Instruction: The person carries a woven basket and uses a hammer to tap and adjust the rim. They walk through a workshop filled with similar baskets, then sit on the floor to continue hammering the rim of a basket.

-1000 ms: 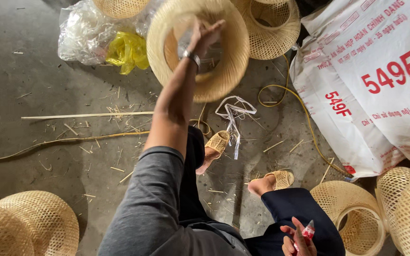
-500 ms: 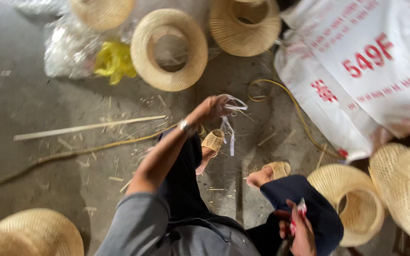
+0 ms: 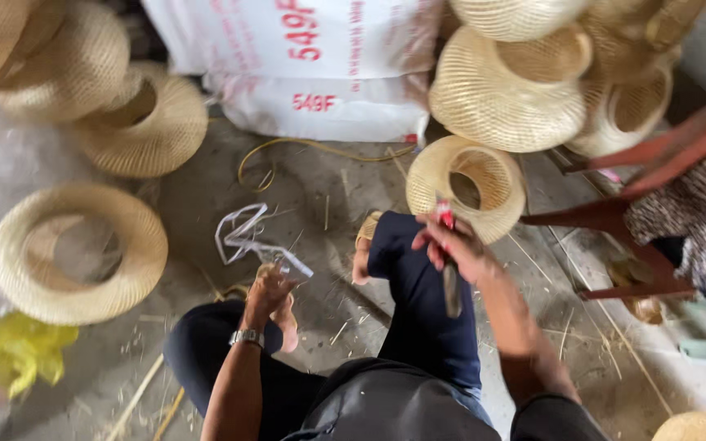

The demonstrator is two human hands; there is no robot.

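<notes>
My left hand point(image 3: 270, 287), a watch on its wrist, grips the end of a white plastic strap point(image 3: 243, 233) that lies looped on the concrete floor. My right hand point(image 3: 453, 245) rests on my knee and holds a small knife point(image 3: 449, 269) with a red handle, blade pointing down. A woven ring-shaped basket point(image 3: 75, 253) lies on the floor to the left. Another woven basket point(image 3: 467, 184) with an open mouth sits just beyond my right hand.
White printed sacks point(image 3: 304, 65) lie at the back. Piles of woven baskets stand at the back right point(image 3: 525, 90) and back left point(image 3: 83, 90). A red chair point(image 3: 647, 196) stands on the right. A yellow bag point(image 3: 18, 351) and bamboo strips point(image 3: 312, 147) lie on the floor.
My left hand let the ring basket go onto the floor, came back down and took hold of the white strap. The view swung to the right.
</notes>
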